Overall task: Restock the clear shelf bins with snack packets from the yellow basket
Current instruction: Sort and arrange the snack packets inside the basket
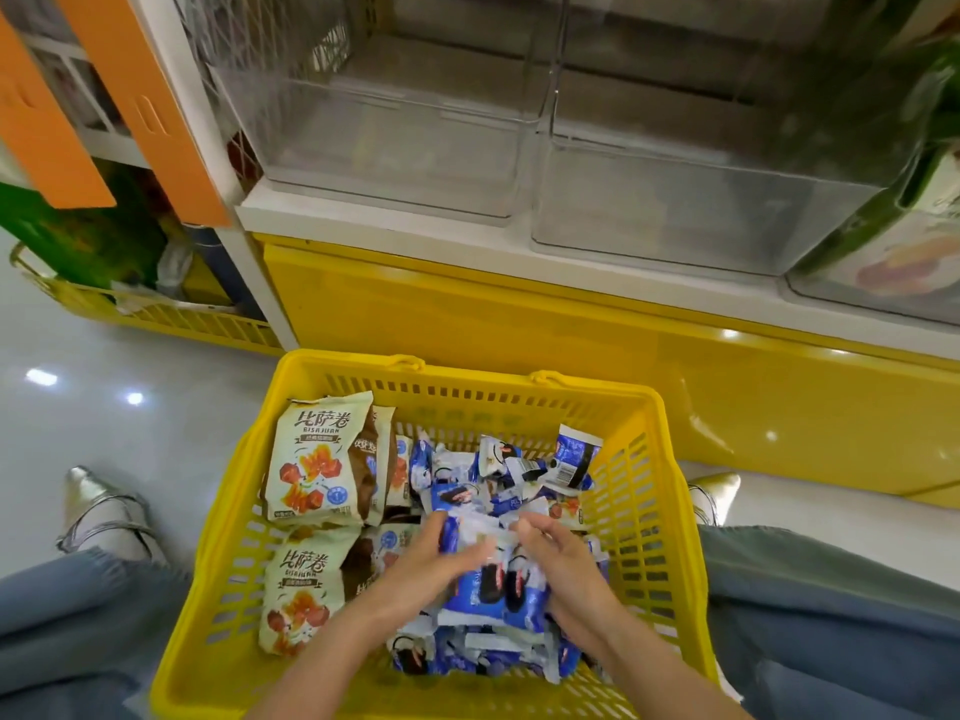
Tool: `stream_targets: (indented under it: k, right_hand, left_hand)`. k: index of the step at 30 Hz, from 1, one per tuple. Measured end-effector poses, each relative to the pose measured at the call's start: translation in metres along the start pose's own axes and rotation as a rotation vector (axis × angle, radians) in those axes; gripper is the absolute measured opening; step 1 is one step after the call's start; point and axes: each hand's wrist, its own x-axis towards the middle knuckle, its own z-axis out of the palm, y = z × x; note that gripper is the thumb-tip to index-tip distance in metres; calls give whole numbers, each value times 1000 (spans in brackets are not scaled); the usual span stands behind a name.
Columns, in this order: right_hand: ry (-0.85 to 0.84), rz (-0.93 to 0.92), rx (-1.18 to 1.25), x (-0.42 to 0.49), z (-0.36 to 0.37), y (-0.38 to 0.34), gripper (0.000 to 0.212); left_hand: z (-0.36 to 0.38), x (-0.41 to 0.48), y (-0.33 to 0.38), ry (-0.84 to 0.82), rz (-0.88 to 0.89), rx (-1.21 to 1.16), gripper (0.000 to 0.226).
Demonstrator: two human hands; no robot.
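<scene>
A yellow basket (639, 511) sits on the pale floor (130, 407) between the person's knees, right in front of a shelf unit with a yellow base (519, 324). Both hands are down inside the basket. The left hand (436, 558) and the right hand (561, 563) close from either side around a bunch of small blue-and-white packets (493, 589), fingers curled over the top of the bundle, which is blurred. More of the same blue packets lie heaped under and beyond the hands, filling the right half of the basket (509, 475). On the left side of the basket lie larger cream-coloured bags (317, 459) with orange pictures and brown edges, one near the far wall and another (301, 589) closer to the person, beside the left forearm.

Above, on the white shelf edge (363, 226), stand two clear bins side by side: the left bin (395, 148) and the right bin (675, 200). No packets show in either. A further bin at the far right (893, 262) holds a green-and-white pack. To the left, a second yellow basket (156, 314) rests on the floor under orange panels (156, 111).
</scene>
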Motion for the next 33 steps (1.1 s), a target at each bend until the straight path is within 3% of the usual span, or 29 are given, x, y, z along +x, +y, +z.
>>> stream_targets:
  k: [2,3,6,8,12,15,18,20,23,26,29,33]
  right_hand:
    - [-50,81,36,-2,7,8,46]
    - [-92,108,-82,-3,9,10,54]
    - [-115,58,-855,-3,5,8,67]
    - [-90,-12,-1090,-4,-5,5,63]
    - [-179,-14,-1090,-6,-24,-7,52]
    - [-96,-153,-1022,-5,-28,-22,42]
    - [-133,-221,-724,-6,-23,-23,17]
    - [-186,-208,-630,-10,-11,-15,11]
    - [-195,-173,-510,-11,5,1,6]
    - [78,-333,-525,7,4,-3,10]
    - [461,-386,-570,44,-19,-25,38]
    - [530,-182,-683,100,-47,-33,59]
  left_hand:
    - [6,-4,-7,45,44,131,57]
    - [8,-4,-12,84,69,165,54]
    - [10,-5,-13,167,92,201,62]
    - [8,-5,-13,158,80,235,70]
    - [-7,-8,-11,-21,7,345,86]
    - [-26,-11,-14,-206,-50,527,93]
    - [-31,-14,-15,-164,-25,459,88]
    - [-24,-15,-11,-143,11,330,75]
    - [-8,-11,-12,-103,107,353,52]
    - [-3,-6,-20,15,140,359,49]
    - [-6,-7,-24,117,176,430,38]
    - [-15,-6,-26,245,209,552,37]
